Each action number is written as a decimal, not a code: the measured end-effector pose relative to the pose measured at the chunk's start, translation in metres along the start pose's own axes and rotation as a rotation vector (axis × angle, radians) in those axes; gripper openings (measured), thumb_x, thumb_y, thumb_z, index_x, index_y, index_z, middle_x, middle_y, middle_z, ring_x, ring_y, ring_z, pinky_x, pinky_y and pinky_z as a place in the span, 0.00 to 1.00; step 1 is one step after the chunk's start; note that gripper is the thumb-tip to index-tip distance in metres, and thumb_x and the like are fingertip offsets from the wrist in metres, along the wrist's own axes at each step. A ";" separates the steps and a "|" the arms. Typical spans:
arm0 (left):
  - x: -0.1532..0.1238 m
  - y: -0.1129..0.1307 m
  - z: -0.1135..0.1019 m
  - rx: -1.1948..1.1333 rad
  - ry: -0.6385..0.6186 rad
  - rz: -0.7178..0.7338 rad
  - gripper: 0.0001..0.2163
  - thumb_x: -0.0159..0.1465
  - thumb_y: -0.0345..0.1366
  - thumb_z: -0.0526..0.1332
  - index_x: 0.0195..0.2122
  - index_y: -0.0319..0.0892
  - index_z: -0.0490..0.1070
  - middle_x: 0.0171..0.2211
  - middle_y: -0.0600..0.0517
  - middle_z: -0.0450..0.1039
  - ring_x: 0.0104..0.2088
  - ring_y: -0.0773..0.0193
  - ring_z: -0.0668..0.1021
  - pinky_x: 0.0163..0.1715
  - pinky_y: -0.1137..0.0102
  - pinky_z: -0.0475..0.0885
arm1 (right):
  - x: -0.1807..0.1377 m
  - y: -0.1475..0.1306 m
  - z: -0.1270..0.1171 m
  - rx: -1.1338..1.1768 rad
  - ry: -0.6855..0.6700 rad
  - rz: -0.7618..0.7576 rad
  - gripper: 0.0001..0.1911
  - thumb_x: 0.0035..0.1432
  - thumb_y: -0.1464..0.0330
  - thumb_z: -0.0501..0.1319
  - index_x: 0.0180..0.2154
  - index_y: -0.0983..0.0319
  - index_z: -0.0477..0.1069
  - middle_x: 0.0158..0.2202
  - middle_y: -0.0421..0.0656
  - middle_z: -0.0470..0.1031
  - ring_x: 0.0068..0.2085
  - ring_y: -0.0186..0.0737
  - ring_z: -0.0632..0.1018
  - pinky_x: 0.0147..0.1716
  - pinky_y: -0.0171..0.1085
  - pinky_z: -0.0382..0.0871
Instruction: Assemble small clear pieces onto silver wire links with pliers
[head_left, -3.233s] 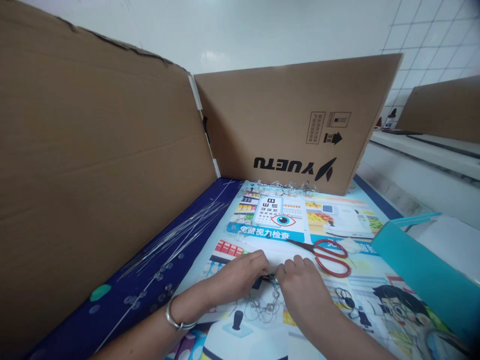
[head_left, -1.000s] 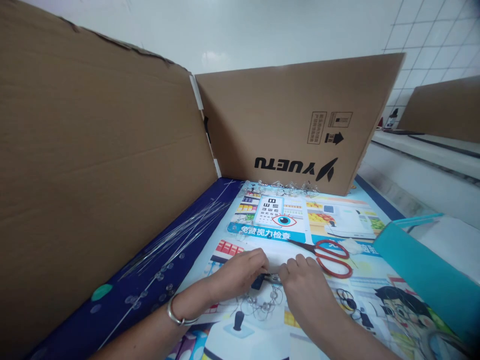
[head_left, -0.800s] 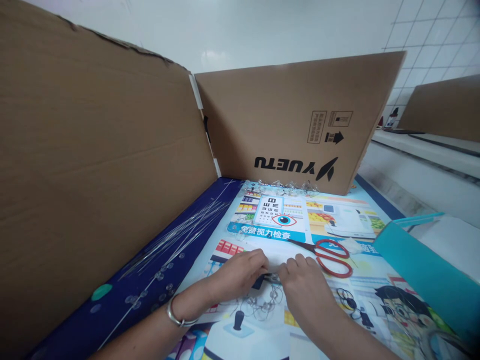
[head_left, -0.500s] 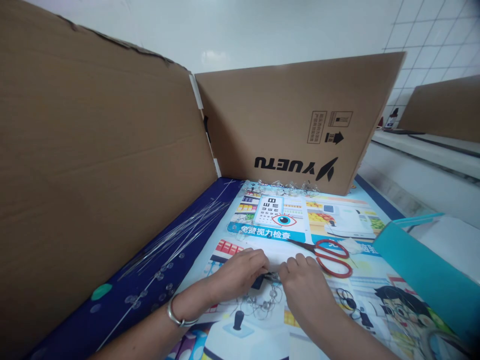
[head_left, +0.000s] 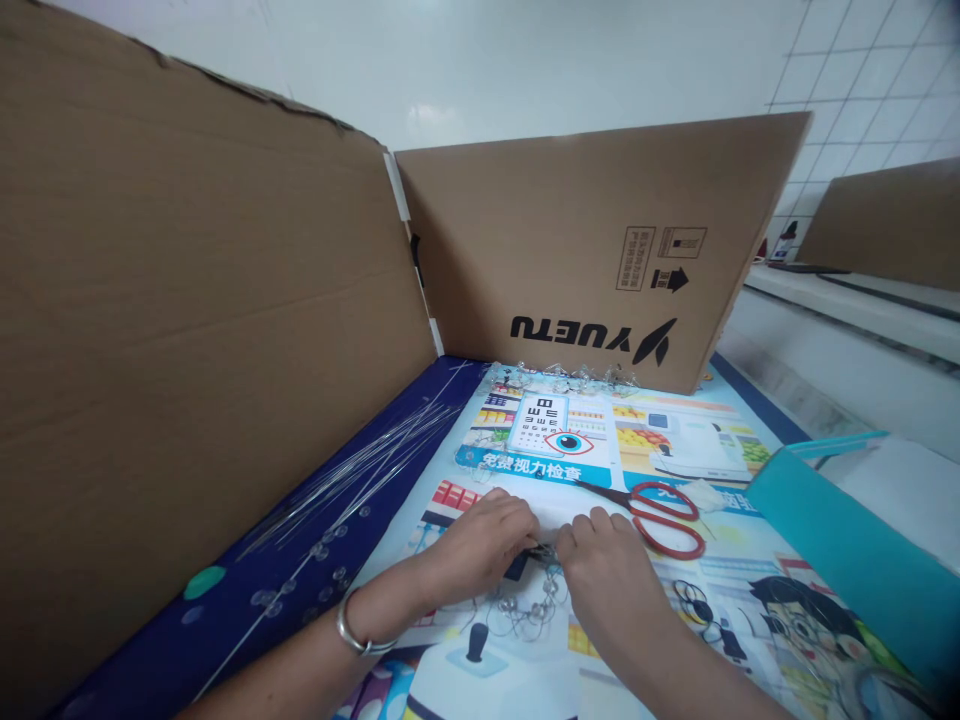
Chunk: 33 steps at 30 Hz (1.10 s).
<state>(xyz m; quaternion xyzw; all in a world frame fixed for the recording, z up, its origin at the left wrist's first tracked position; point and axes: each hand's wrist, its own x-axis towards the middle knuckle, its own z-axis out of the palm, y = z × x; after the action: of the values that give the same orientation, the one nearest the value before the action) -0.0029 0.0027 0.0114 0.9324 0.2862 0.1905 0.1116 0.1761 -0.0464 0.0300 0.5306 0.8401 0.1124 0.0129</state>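
Just left of centre, my left hand (head_left: 499, 535) is closed, its thumb and fingers pinched on thin wire. Close by on the right, my right hand (head_left: 609, 555) is also closed, fingers curled over the other side of the same wire. A small twisted silvery part shows in the gap between the two hands. Below it hangs or lies a looped wire with clear beads (head_left: 534, 608), on the printed sheet (head_left: 525, 660). My fingertips hide the exact grip. Red-handled scissors (head_left: 628, 497) lie beyond my right hand, blades pointing left.
Straight wires (head_left: 367, 465) and loose clear beads (head_left: 321, 550) lie on the blue strip at left. More beaded wire (head_left: 562, 378) runs along the back cardboard panel (head_left: 480, 240). Another cardboard panel (head_left: 210, 300) stands at left. A teal folder (head_left: 847, 550) is at right.
My hands stay in nearly the same place, with only slight finger movement. The beaded wire below them shifts a little. The view tilts very slightly.
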 end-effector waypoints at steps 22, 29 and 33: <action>-0.001 -0.003 0.005 0.016 -0.094 -0.053 0.06 0.58 0.23 0.50 0.32 0.40 0.60 0.30 0.53 0.65 0.30 0.66 0.67 0.30 0.73 0.63 | 0.002 -0.003 -0.004 0.000 -0.068 0.009 0.09 0.51 0.79 0.54 0.33 0.65 0.71 0.30 0.49 0.71 0.36 0.48 0.69 0.30 0.42 0.53; -0.002 -0.002 0.005 -0.001 -0.097 -0.071 0.07 0.58 0.22 0.50 0.32 0.41 0.60 0.30 0.53 0.65 0.30 0.66 0.67 0.29 0.74 0.62 | 0.004 -0.003 -0.005 -0.004 -0.104 0.012 0.09 0.50 0.79 0.55 0.32 0.65 0.71 0.30 0.49 0.71 0.35 0.48 0.70 0.30 0.41 0.54; -0.001 -0.002 0.004 0.001 -0.103 -0.067 0.07 0.58 0.22 0.50 0.32 0.40 0.60 0.30 0.53 0.64 0.30 0.67 0.67 0.29 0.74 0.62 | 0.005 -0.002 -0.003 -0.004 -0.085 0.012 0.09 0.51 0.79 0.54 0.32 0.65 0.71 0.29 0.49 0.71 0.35 0.47 0.70 0.30 0.41 0.54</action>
<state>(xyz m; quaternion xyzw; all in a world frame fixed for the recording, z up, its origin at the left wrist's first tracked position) -0.0029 0.0028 0.0065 0.9309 0.3112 0.1384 0.1320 0.1715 -0.0438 0.0328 0.5398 0.8354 0.0916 0.0491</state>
